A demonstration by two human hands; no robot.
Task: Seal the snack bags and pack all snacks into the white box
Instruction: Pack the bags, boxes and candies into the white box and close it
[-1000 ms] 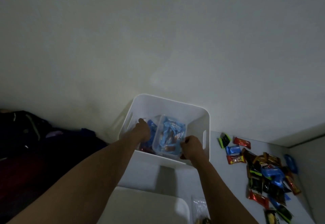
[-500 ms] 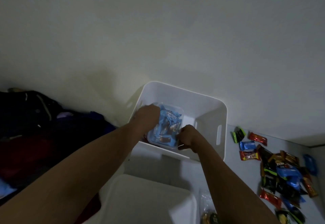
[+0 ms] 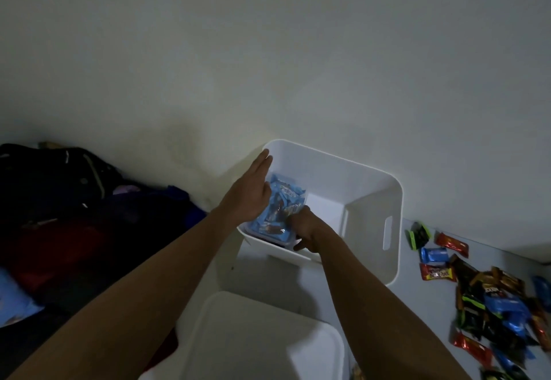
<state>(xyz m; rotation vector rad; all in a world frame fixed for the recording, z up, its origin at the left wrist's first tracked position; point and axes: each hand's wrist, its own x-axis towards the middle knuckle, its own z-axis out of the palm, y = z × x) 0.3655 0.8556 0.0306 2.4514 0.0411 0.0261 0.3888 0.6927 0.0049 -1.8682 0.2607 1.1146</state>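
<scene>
**Seat the snack bag (image 3: 278, 206) flat at the left end of the white box (image 3: 369, 224).**
Head view: your left hand (image 3: 252, 192), fingers straight and together, lies against the bag's left side. Your right hand (image 3: 302, 229) pinches its near edge with curled fingers. Lower it level and let go gently, leaving the right end free for the loose wrapped snacks (image 3: 495, 302).

Pale table (image 3: 417, 299), white box (image 3: 369, 201), scattered wrapped snacks (image 3: 492, 305)
</scene>
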